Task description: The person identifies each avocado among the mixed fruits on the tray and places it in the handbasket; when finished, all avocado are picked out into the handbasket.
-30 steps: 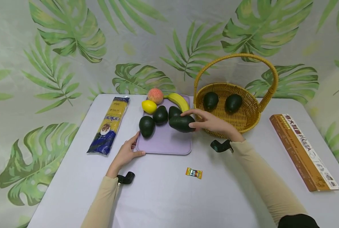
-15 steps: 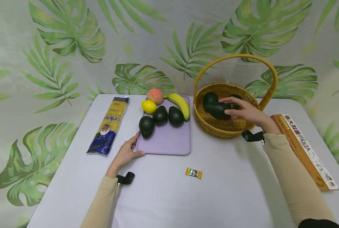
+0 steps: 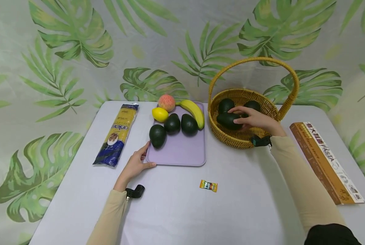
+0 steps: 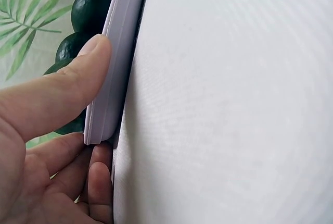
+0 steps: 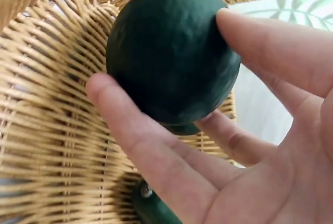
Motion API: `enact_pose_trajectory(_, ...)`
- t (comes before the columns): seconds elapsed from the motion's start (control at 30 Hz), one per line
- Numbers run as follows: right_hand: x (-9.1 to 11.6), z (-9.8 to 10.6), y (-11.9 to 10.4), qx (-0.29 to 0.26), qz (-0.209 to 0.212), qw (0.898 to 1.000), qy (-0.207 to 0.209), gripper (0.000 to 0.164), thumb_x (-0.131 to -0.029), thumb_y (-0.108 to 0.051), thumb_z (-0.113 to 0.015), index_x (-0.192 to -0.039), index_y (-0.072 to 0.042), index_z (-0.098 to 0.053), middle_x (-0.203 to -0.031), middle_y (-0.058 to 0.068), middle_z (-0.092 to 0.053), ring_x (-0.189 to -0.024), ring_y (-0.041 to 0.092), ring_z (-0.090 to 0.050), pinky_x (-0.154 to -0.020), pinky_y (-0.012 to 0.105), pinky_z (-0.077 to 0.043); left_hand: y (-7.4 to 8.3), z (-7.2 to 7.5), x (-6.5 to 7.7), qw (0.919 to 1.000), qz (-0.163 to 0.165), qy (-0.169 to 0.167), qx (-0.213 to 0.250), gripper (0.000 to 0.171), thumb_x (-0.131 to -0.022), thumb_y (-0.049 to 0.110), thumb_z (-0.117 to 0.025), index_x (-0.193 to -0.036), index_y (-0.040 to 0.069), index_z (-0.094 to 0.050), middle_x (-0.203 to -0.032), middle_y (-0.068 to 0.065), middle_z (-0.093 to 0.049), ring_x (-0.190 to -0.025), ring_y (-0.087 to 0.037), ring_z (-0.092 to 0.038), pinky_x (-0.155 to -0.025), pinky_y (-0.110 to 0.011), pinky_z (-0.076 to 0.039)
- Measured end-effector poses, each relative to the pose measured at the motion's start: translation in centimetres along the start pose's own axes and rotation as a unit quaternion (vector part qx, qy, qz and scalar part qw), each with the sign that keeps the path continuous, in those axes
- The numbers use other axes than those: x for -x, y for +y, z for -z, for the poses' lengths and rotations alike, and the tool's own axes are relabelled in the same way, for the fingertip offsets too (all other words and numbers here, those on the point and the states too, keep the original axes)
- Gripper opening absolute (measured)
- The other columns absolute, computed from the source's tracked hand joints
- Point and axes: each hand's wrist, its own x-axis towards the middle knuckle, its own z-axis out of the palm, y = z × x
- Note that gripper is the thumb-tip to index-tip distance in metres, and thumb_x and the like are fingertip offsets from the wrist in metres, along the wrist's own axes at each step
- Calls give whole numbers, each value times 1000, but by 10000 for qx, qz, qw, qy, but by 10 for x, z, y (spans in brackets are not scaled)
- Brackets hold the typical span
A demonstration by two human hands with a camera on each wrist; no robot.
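Observation:
In the head view my right hand [image 3: 256, 121] holds a dark green avocado [image 3: 228, 121] inside the wicker basket [image 3: 214, 131]. The right wrist view shows thumb and fingers around the rounded end of this avocado [image 5: 171, 52]. Two more avocados lie behind it in the basket, one at the left [image 3: 226, 105] and one at the right [image 3: 252, 105], partly covered by the hand. My left hand [image 3: 136, 165] grips the near left corner of a lilac tray [image 3: 179, 156], thumb on the front rim, fingers around the side. Three avocados [image 3: 189, 125] rest on the tray.
At the tray's back are a banana [image 3: 194, 111], a lemon [image 3: 160, 114] and a peach [image 3: 167, 102]. A pasta bag [image 3: 116, 136] lies left, a pasta box [image 3: 328, 163] right, and a small wrapped candy [image 3: 208, 185] in front. The basket's tall handle [image 3: 256, 59] arches overhead.
My right hand has carried the avocado from over the tray rightward into the basket, then shifted slightly back left. The left hand stays at the tray corner.

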Motion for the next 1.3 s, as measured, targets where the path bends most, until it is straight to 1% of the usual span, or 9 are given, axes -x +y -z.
enact_pose_trajectory(0.1, -7, -2, -3, -40, -112, 9999, -79, 49, -99, -14, -54, -143, -4, -35, -146, 30, -20, -84, 40, -63, -75, 47, -54, -1, 0, 0, 10000, 3, -2, 10, 90, -81, 19, -78, -151, 6, -25, -137, -26, -45, -115, -36, -45, -98, -49, -37)
enact_pose_trajectory(0.2, -13, -5, -4, -100, -169, 9997, -147, 48, -99, -13, -53, -143, -3, -35, -146, 32, -16, -84, 40, -63, -76, 47, -54, -1, 0, 1, 10000, -9, -15, -17, 90, -81, 19, -78, -151, 5, -24, -138, -26, -44, -115, -36, -45, -98, -49, -37)
enact_pose_trajectory(0.4, -24, -10, -4, -180, -218, 9992, -297, 50, -99, -8, -51, -144, 0, -31, -144, 33, -17, -88, 40, -61, -77, 48, -53, 0, 1, 2, 10000, 3, -19, -47, 90, -81, 18, -78, -152, 6, -24, -138, -25, -45, -114, -35, -45, -98, -49, -37)
enact_pose_trajectory(0.6, -19, -10, -3, -226, -317, 9984, -400, 53, -98, -2, -47, -147, 0, -26, -148, 33, -10, -100, 42, -59, -87, 48, -49, 0, 1, 2, 10000, 9, -55, -20, 90, -81, 18, -78, -152, 6, -24, -139, -24, -44, -115, -35, -44, -98, -49, -36)
enact_pose_trajectory(0.8, -6, -4, 2, -499, -53, 9982, -333, 55, -100, -8, -48, -148, 2, -23, -150, 31, -11, -107, 48, -55, -92, 52, -45, 1, 0, 2, 10000, -10, -31, -13, 90, -81, 17, -78, -152, 6, -24, -138, -25, -44, -115, -35, -45, -98, -49, -36)
enact_pose_trajectory(0.93, 4, 1, 1, -355, 184, 9990, -186, 55, -101, -14, -49, -148, 2, -25, -148, 30, -19, -110, 48, -53, -91, 52, -45, 1, 0, 1, 10000, -27, -23, -37, 90, -81, 18, -78, -152, 6, -24, -140, -24, -43, -115, -36, -45, -98, -49, -37)
enact_pose_trajectory(1.03, 10, 3, -3, -214, 275, 9994, 2, 53, -100, -16, -50, -146, 2, -30, -145, 28, -27, -110, 45, -54, -90, 51, -47, 1, 0, 0, 10000, 2, -18, -23, 90, -81, 17, -78, -152, 6, -24, -140, -24, -43, -115, -35, -45, -99, -48, -37)
enact_pose_trajectory(1.17, 15, -1, -10, -317, 416, 9985, 182, 50, -100, -18, -52, -144, 0, -36, -144, 21, -33, -110, 39, -56, -91, 51, -46, 0, 0, 0, 10000, -7, -5, -3, 89, -81, 17, -78, -151, 6, -25, -136, -24, -46, -114, -35, -45, -98, -48, -37)
enact_pose_trajectory(1.3, 17, -12, -17, -374, 759, 9964, 58, 47, -100, -20, -52, -142, -5, -40, -144, 14, -36, -110, 32, -58, -94, 48, -45, 0, 0, 0, 10000, -13, 6, -18, 89, -80, 18, -78, -151, 6, -26, -136, -24, -47, -113, -34, -45, -97, -48, -36)
